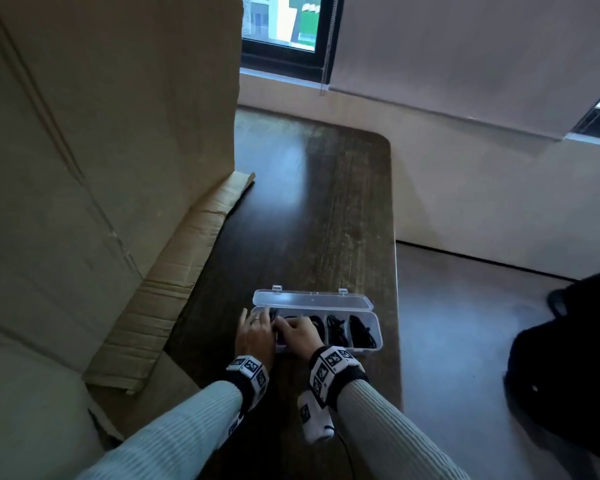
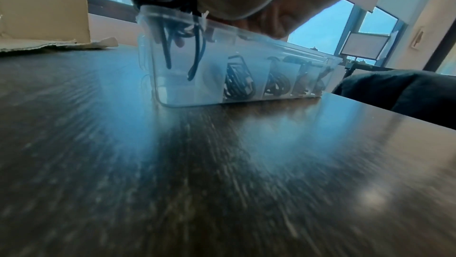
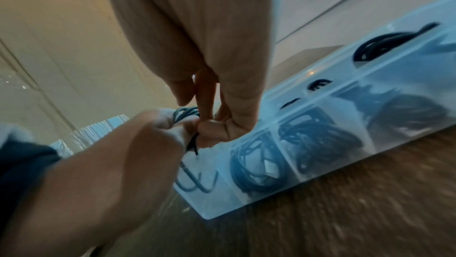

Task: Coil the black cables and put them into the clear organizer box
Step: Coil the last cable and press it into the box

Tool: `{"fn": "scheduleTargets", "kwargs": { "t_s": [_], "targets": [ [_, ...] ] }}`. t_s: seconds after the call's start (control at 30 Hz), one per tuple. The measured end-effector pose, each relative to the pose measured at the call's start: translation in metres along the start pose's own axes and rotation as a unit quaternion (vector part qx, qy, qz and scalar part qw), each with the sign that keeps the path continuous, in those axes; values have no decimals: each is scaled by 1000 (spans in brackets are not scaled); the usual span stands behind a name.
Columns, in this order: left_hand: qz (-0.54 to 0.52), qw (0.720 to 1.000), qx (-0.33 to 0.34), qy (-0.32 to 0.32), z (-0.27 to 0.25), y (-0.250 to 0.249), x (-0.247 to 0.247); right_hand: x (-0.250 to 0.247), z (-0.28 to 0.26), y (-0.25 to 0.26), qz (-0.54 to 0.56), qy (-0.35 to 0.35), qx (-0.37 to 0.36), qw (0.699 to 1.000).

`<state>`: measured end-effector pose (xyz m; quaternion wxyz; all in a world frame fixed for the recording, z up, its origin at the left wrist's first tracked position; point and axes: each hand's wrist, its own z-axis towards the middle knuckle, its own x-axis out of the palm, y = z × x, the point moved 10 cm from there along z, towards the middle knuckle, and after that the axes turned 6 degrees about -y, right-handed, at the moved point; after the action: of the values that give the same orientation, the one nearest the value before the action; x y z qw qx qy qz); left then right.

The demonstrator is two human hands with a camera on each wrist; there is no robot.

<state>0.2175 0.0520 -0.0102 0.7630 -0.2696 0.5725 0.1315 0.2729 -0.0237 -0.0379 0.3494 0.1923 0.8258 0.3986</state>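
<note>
A clear organizer box [image 1: 377, 342] lies near the front of the dark wooden table [image 1: 309, 220], its lid [image 1: 312, 301] open behind it. Both hands are over its left end. My left hand [image 1: 260, 320] and right hand [image 1: 288, 329] together hold a bundled black cable [image 3: 185, 113] above the leftmost compartment. Through the box wall [image 2: 212, 89], loops of that black cable [image 2: 177, 46] hang down into it. Coiled black cables [image 1: 336, 329] fill the compartments to the right. The right wrist view shows my right hand's fingertips [image 3: 209, 130] pinching the cable against my left hand [image 3: 158, 130].
A tall cardboard box [image 1: 101, 150] stands on the left, with a flattened flap [image 1: 174, 271] lying on the table beside it. The table's right edge [image 1: 395, 271] runs close to the organizer's right end. A dark bag or seat [image 1: 568, 358] sits on the floor to the right.
</note>
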Motion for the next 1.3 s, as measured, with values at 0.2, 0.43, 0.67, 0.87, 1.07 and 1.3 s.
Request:
{"fn": "scheduleTargets", "kwargs": {
  "t_s": [0.2, 0.43, 0.67, 0.87, 1.07, 1.3],
  "targets": [
    [33, 993, 53, 101, -3, 3, 32, -1, 23, 1, 0, -52, 32, 998],
    [31, 977, 75, 195, -9, 17, 40, 0, 32, -19, -17, -34, 53, 998],
    [39, 986, 59, 152, 3, 18, 11, -1, 28, -2, -31, -68, 2, 997],
    [-164, 969, -105, 152, 14, 56, -5, 16, 26, 29, -130, -25, -89, 987],
    [-200, 977, 13, 71, 18, 46, -19, 21, 23, 25, -194, -44, -58, 978],
    [29, 990, 119, 77, 14, 38, -20, 17, 18, 18, -200, -20, -67, 977]
  ]
}}
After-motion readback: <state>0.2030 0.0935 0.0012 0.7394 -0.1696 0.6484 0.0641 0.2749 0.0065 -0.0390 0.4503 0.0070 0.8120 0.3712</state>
